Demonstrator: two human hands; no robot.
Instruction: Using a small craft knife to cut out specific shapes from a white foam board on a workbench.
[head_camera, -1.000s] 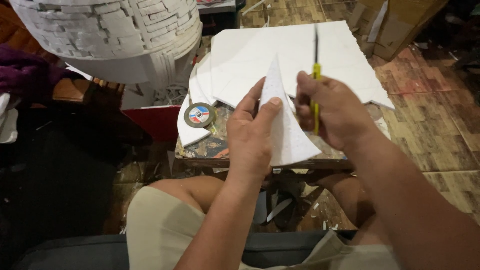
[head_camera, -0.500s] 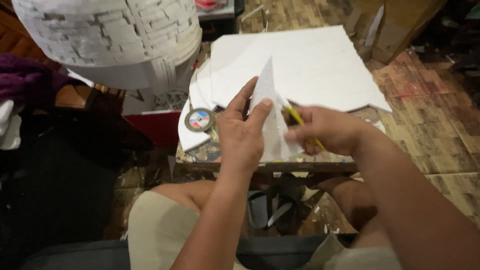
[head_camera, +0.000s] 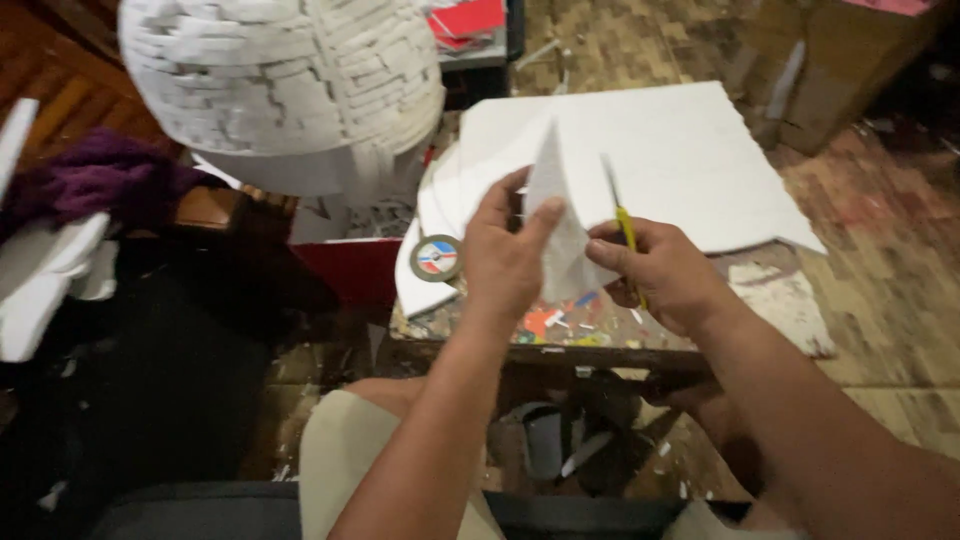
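Observation:
My left hand (head_camera: 505, 255) pinches a white pointed foam piece (head_camera: 556, 215), holding it upright above the small work table (head_camera: 560, 335). My right hand (head_camera: 665, 275) grips a yellow-handled cutter (head_camera: 622, 222) with its blade pointing up, right beside the foam piece's right edge. Behind both hands a large white foam sheet (head_camera: 660, 160) lies flat on the table. My bare knee (head_camera: 345, 450) shows below.
A large dome built from white foam bricks (head_camera: 285, 85) stands at the upper left. A round tape roll (head_camera: 437, 258) lies on the table's left edge, beside a red box (head_camera: 345, 275). Purple cloth (head_camera: 95, 180) lies far left. Cardboard (head_camera: 850, 70) stands at the upper right.
The cutter has swung from upright to low against the foam, then back up with its blade beside the piece's right edge. My left hand has kept hold of the foam piece.

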